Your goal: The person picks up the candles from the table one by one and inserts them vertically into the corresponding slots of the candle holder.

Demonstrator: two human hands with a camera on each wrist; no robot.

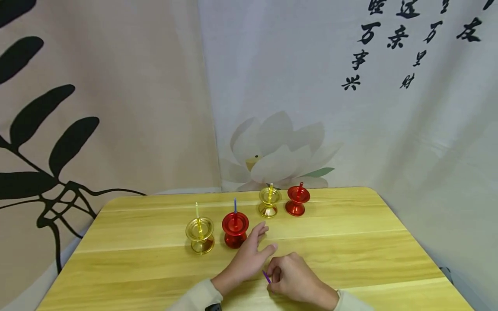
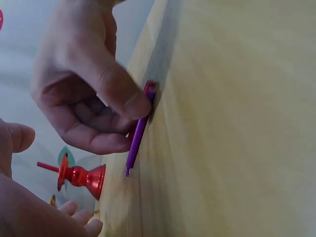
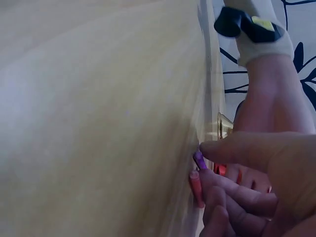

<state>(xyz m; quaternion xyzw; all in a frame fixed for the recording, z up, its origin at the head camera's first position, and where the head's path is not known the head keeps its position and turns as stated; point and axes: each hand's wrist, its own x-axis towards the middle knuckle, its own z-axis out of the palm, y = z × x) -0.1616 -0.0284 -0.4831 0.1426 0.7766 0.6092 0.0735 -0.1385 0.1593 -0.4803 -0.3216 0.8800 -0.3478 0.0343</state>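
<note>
On the wooden table (image 1: 350, 250) my right hand (image 1: 273, 276) pinches a thin purple candle (image 1: 266, 277) against the tabletop. The left wrist view shows its thumb (image 2: 116, 86) pressing the purple candle (image 2: 136, 140), with a red candle end (image 2: 150, 89) beside it. My left hand (image 1: 264, 240) rests open and flat on the table, just left of the right hand and beside a red holder (image 1: 235, 229) carrying a blue candle. In the right wrist view the purple tip (image 3: 199, 159) and a red candle (image 3: 196, 187) lie at the right hand's fingertips.
A gold holder (image 1: 200, 235) with a yellow candle stands left of the red one. Farther back stand another gold holder (image 1: 269, 201) and a red holder (image 1: 297, 201), each with a candle. Printed cloth hangs behind the table. A dark band sits on the left wrist (image 3: 249, 23).
</note>
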